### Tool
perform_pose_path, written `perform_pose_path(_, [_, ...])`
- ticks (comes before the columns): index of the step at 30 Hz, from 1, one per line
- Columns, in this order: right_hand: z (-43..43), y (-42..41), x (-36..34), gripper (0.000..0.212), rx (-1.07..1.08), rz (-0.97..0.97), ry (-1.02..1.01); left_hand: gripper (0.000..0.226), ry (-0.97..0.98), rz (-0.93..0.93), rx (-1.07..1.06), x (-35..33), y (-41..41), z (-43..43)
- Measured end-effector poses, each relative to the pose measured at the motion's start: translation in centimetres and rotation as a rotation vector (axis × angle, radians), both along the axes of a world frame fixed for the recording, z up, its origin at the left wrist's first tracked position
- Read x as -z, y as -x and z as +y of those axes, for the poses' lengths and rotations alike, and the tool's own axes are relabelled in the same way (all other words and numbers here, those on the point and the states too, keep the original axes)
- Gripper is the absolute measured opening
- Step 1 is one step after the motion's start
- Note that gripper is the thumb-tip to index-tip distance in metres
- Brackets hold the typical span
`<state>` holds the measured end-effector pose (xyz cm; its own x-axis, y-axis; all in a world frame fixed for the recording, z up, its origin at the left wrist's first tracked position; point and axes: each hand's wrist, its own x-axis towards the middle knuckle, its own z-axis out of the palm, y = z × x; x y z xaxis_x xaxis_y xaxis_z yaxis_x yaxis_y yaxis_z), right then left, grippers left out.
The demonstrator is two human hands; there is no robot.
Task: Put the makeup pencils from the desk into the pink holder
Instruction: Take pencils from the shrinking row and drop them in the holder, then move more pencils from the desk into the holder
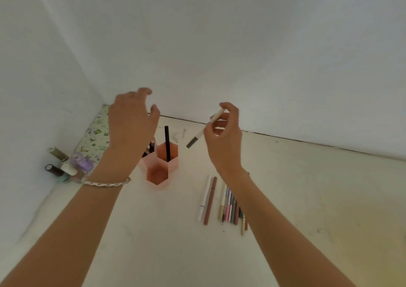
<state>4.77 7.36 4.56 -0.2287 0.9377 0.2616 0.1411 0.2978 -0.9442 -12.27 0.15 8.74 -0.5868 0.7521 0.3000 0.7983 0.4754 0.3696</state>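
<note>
Pinch of right grip (222, 133), centre-right of frame, closed on one pale makeup pencil (205, 128) near its upper end. Dark tip slanted down and left toward pink holder (173, 164), probably to line up a drop into one of its cells. Carried high above worktop (307, 199), well apart from holder's rim.

Left grip (129, 124), centre-left, holding nothing: fingers loosely spread, blurred at the tips, poised over the rear of holder, perhaps ready to steady it. Bracelet (105, 184) on that wrist.

Below and between both grips, three hexagonal cells. Black pencil (167, 141) upright in the right rear cell; front cell seemingly bare. Left rear cell mostly hidden behind left wrist, with a few dark ends peeking out, kind and count impossible to tell.

Lower centre-right, loose pencils (228, 205) laid side by side on worktop, close under right forearm for short reaches. Upper ends of several covered by that forearm, so exact number unclear.

Far left, floral pouch (96, 133) and small bottles (72, 166) against the wall, labels too small to read.
</note>
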Motion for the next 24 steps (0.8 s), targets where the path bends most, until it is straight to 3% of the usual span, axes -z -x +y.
perform_pose_path(3, [-1.3,3.0,1.4,0.043,-0.123,-0.103,-0.078,0.034,-0.2,-0.101,0.029,-2.1,-0.5,-1.6])
perform_pose_path(9, [-2.8,4.2,5.8,0.037,-0.277,-0.44,-0.208,0.034,-0.159,-0.248,0.044,-1.7,-2.4,-2.9])
perform_pose_path(13, [-2.3,2.2,5.0,0.048,-0.119,-0.292,-0.258,0.013,-0.161,-0.303,0.094,1.2,-5.5,-2.4])
perform_pose_path(17, [0.7,-1.3,2.6,0.045,0.094,-0.136,-0.11,0.006,0.176,-0.434,0.159,6.4,-9.7,-1.2])
perform_pose_path(20, [2.4,-4.8,1.8,0.043,0.19,-0.111,-0.066,0.022,0.42,-0.498,0.173,10.4,-12.5,-0.8])
perform_pose_path(24, [2.4,-8.7,2.8,0.044,0.23,-0.175,0.009,0.03,0.458,-0.48,0.124,13.2,-14.6,-0.7])
